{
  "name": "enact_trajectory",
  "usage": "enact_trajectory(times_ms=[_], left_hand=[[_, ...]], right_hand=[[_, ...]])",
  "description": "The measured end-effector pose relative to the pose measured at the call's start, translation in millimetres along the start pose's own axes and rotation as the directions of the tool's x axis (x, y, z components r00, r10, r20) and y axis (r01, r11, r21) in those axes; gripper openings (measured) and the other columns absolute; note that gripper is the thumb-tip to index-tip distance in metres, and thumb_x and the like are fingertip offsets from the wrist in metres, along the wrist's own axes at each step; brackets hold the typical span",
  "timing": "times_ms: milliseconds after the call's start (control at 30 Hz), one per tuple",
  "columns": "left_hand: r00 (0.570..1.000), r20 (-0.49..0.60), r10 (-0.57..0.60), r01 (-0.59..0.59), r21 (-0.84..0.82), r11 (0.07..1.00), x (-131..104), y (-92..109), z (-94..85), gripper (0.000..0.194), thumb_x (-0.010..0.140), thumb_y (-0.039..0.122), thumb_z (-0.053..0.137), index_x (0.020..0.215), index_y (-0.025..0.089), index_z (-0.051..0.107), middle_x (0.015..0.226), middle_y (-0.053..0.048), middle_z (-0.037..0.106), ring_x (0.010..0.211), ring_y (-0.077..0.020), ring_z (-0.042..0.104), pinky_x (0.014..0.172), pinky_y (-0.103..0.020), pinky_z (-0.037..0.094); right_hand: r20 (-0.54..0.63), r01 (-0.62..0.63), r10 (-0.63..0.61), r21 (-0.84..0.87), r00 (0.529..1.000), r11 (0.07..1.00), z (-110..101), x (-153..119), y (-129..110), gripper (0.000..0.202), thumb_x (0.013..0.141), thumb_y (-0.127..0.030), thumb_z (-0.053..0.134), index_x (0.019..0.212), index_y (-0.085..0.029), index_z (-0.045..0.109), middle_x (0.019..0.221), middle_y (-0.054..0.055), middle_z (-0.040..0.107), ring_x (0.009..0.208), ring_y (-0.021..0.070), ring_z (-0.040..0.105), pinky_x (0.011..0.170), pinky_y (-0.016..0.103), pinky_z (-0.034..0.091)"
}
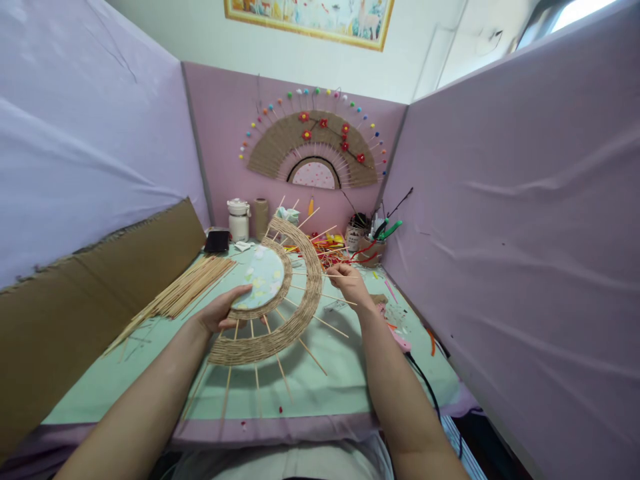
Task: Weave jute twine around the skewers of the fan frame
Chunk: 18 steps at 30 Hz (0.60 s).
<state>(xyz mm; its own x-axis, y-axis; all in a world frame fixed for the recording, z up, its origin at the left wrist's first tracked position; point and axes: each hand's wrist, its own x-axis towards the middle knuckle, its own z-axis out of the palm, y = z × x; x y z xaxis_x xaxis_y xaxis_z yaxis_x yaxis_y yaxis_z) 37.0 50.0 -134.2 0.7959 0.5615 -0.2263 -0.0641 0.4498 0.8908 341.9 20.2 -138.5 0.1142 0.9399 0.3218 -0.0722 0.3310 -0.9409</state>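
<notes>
A half-round woven fan frame (316,283) of tan cord and thin sticks is held up over the green tabletop, its sticks spreading outward. Its inner half-disc (265,270) is pale blue-green with light flower shapes. My left hand (225,312) grips the flat edge at the lower left, thumb on the disc and fingers behind it. At the right rim, my right hand (345,277) is closed with the fingertips pinched by one stick; whether cord lies between them is too small to tell.
Loose sticks (187,287) lie at the left beside a cardboard sheet (100,280). A white jar (239,220), twine spool (261,217) and tool holder (371,252) stand at the back. A pink tool (401,341) with a black cable lies right. A finished fan (280,143) hangs behind.
</notes>
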Motion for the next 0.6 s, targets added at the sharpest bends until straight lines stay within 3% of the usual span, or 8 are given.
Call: enact_trajectory(times_ms=[167, 300, 433, 600], left_hand=[[0.999, -0.035, -0.004, 0.006, 0.062, 0.998, 0, -1, -0.3, 0.041, 0.088, 0.035, 0.041, 0.094, 0.002, 0.066, 0.081, -0.025, 0.070, 0.021, -0.0030, 0.033, 0.023, -0.016, 0.010], [0.999, -0.051, 0.001, 0.003, 0.067, 0.998, 1, -1, -2.1, 0.040, 0.088, 0.035, 0.041, 0.094, 0.003, 0.065, 0.081, -0.024, 0.070, 0.021, -0.0028, 0.033, 0.023, -0.016, 0.009], [0.997, -0.080, -0.005, 0.010, 0.067, 0.998, 2, -1, -1.5, 0.038, 0.088, 0.034, 0.042, 0.089, 0.004, 0.065, 0.078, -0.024, 0.070, 0.021, -0.0021, 0.031, 0.022, -0.015, 0.010], [0.995, -0.101, -0.001, 0.011, 0.096, 0.995, 1, 0, 1.7, 0.038, 0.088, 0.033, 0.041, 0.089, 0.004, 0.065, 0.079, -0.024, 0.070, 0.021, -0.0016, 0.030, 0.023, -0.015, 0.011]], right_hand=[[0.218, -0.231, 0.192, 0.170, 0.957, 0.958, -10, -5, -10, 0.040, 0.068, -0.043, 0.070, 0.056, -0.019, 0.041, 0.046, -0.009, 0.031, 0.042, 0.0049, 0.023, 0.045, 0.022, 0.017], [0.276, -0.334, 0.263, 0.253, 0.924, 0.908, -24, -7, -15, 0.043, 0.068, -0.043, 0.072, 0.057, -0.019, 0.038, 0.045, -0.010, 0.026, 0.041, 0.0043, 0.019, 0.043, 0.020, 0.017], [0.182, -0.261, 0.213, 0.307, 0.960, 0.915, -35, -5, -18, 0.032, 0.066, -0.039, 0.074, 0.071, -0.019, 0.050, 0.049, -0.010, 0.032, 0.042, 0.0043, 0.021, 0.043, 0.020, 0.020], [-0.018, -0.004, 0.011, 0.352, 1.000, 0.936, -36, -3, -22, 0.028, 0.065, -0.037, 0.074, 0.075, -0.021, 0.053, 0.054, -0.007, 0.040, 0.045, 0.0059, 0.029, 0.045, 0.021, 0.026]])
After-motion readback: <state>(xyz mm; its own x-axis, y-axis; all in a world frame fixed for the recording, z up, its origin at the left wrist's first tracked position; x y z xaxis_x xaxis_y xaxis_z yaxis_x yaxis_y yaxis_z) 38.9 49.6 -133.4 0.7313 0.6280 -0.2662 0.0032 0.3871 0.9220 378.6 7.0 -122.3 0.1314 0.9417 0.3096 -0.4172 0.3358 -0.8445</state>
